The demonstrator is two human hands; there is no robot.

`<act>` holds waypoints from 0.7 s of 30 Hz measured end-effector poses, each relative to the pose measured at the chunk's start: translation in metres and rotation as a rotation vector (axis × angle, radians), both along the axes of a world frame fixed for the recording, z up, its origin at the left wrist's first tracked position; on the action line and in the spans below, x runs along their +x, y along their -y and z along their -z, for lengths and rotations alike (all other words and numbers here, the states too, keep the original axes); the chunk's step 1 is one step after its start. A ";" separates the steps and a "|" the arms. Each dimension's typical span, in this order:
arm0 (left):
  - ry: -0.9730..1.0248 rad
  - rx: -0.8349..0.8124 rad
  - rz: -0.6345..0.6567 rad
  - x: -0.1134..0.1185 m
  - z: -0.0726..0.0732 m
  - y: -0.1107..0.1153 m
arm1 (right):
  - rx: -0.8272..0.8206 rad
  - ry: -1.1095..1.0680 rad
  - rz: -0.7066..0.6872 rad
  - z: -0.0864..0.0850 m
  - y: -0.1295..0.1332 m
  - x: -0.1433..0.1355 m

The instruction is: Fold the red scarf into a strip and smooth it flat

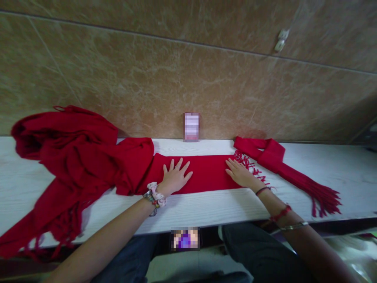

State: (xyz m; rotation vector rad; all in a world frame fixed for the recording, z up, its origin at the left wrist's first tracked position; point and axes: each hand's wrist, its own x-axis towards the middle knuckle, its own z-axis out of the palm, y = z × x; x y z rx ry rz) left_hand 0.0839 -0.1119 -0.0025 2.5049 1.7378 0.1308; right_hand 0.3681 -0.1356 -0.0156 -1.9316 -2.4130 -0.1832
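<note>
A red scarf (209, 173) lies stretched flat across the white surface, its fringe at the right end. My left hand (175, 179) rests on its left part with the fingers spread, a ring on one finger. On the right end, beside the fringe, my right hand (240, 173) lies flat with the fingers extended. To the left the cloth runs up to a large crumpled heap of red fabric (79, 153) with fringes hanging over the front edge. Further right is another red scarf (279, 161), folded in a loop, its fringe pointing toward the front right.
The white wood-grain bench (206, 208) is narrow and backs onto a brown marbled tile wall (147, 78). A small blurred upright card or box (191, 127) stands against the wall. White sockets or plugs (282, 40) are on the wall, upper right. My legs are below the front edge.
</note>
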 end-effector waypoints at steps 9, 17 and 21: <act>0.002 0.102 0.018 0.003 -0.007 -0.002 | 0.084 -0.144 -0.216 -0.024 -0.013 -0.078; -0.020 -0.008 -0.039 0.003 -0.005 -0.007 | -0.067 -0.078 -0.171 -0.007 -0.031 -0.086; -0.014 -0.018 -0.042 0.001 -0.001 -0.008 | -0.028 -0.038 -0.012 0.000 -0.035 -0.032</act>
